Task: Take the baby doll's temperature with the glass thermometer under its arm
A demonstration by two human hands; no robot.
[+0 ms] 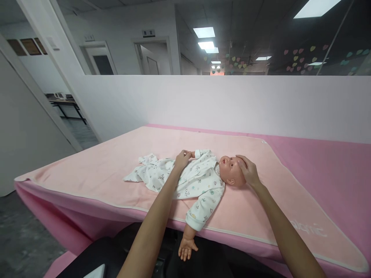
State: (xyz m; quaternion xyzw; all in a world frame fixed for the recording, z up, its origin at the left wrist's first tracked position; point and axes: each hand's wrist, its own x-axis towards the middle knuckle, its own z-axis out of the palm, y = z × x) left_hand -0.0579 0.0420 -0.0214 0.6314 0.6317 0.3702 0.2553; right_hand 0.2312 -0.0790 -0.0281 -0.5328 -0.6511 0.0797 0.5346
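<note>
A baby doll [199, 177] lies on its back on the peach blanket, its head to the right. It wears a white, printed long-sleeved outfit, and the lower end of the cloth lies flat at the left. My left hand [182, 160] reaches across the body, its fingers closed around the doll's far hand [191, 154]. On the crown and forehead of the doll's head [232, 172] rests my right hand [249, 170], fingers stretched out along it. The doll's near arm hangs over the table's front edge, its small hand [188, 249] palm up.
The peach blanket [116, 154] with a pale border covers much of a pink cloth [333, 166] on the table. A white partition [232, 100] with glass above rises behind. A doorway opens at the left. A white flat object [95, 272] lies low at the front left.
</note>
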